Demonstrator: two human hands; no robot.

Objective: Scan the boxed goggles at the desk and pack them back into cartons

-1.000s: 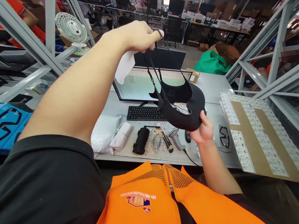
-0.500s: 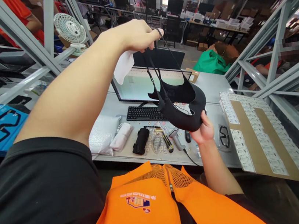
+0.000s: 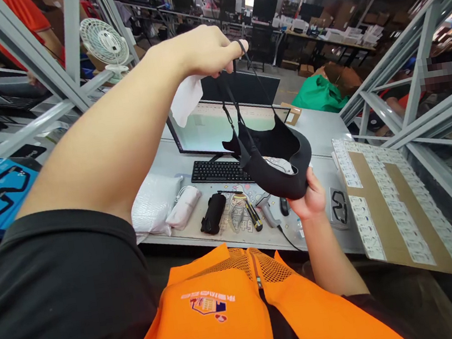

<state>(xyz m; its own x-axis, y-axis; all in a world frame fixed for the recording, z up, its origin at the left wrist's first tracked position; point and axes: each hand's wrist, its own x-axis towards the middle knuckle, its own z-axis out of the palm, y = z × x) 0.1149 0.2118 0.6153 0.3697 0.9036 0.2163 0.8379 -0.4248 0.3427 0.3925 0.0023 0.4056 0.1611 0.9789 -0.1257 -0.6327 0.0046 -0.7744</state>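
A black bra (image 3: 282, 184) hangs in the air above the desk, its thin straps pulled upward. My left hand (image 3: 209, 51), raised in front of the monitor, is closed on the straps, which loop over the thumb. Something white and thin, like paper or a bag (image 3: 187, 102), hangs beneath that hand; whether the hand grips it I cannot tell. Lower and to the right, my right hand (image 3: 310, 200) is closed on the bottom edge of the bra, thumb on the outside and its other fingers partly hidden.
Behind the bra stand a monitor (image 3: 191, 132) and a keyboard (image 3: 218, 171). Along the desk's front lie a white plastic package (image 3: 152, 202), a black pouch (image 3: 214, 214), a yellow-black tool (image 3: 253, 216) and a grey scanner (image 3: 268, 211). A label-covered cardboard sheet (image 3: 375, 199) leans at the right.
Both hands keep their hold on the bra and have barely moved; the left hand is slightly higher. At the far left, another person's arm has shifted.
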